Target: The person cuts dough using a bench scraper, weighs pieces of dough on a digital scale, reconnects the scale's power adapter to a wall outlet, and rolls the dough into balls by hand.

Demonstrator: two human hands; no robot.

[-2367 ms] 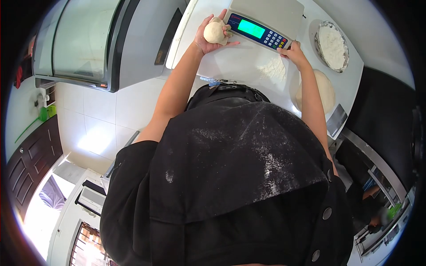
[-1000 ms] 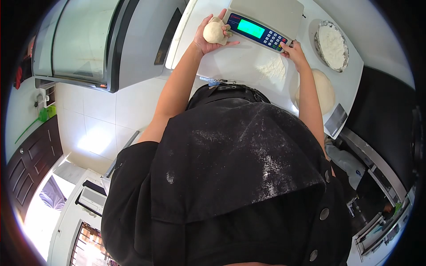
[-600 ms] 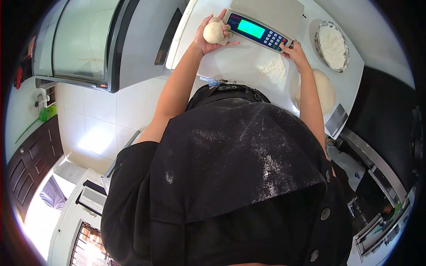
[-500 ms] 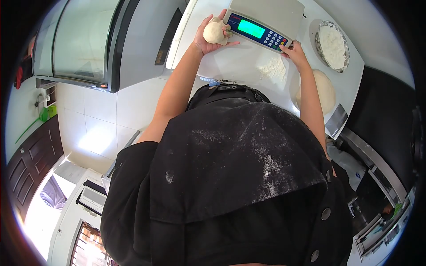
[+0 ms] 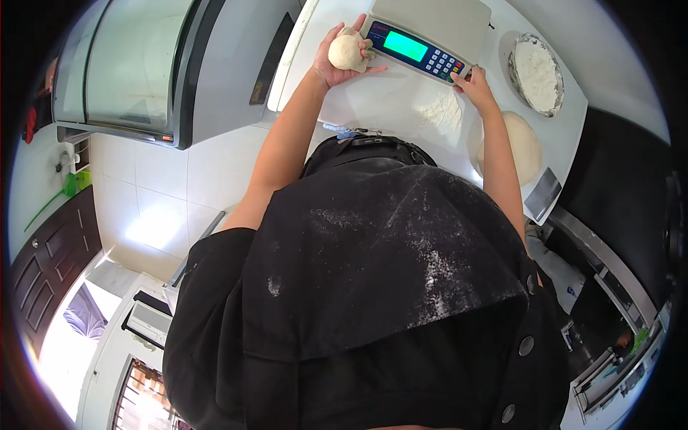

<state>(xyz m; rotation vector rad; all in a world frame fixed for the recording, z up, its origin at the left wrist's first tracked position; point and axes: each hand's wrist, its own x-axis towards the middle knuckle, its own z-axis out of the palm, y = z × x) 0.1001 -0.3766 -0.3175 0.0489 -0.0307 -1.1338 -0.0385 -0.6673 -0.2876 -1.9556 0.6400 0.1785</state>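
Note:
My left hand (image 5: 326,66) is curled around a round ball of pale dough (image 5: 346,52) just left of the digital scale (image 5: 430,30). One finger reaches along the scale's left edge. My right hand (image 5: 475,86) grips the scale's near right corner, its thumb on the keypad (image 5: 443,66) near the green keys and its other fingers at the side. The display (image 5: 405,46) glows green, but its digits are too bright to read. Under my right forearm lies a big mound of dough (image 5: 523,147), partly covered by the arm.
A foil-lined bowl of flour (image 5: 536,75) stands right of the scale. Loose flour (image 5: 441,111) is scattered on the white table (image 5: 387,100). A flat metal scraper (image 5: 543,190) lies by the right corner. A glass-fronted display case (image 5: 129,64) stands to the left.
My right thumb has shifted very slightly at the keypad. The left hand and the dough ball have stayed in place.

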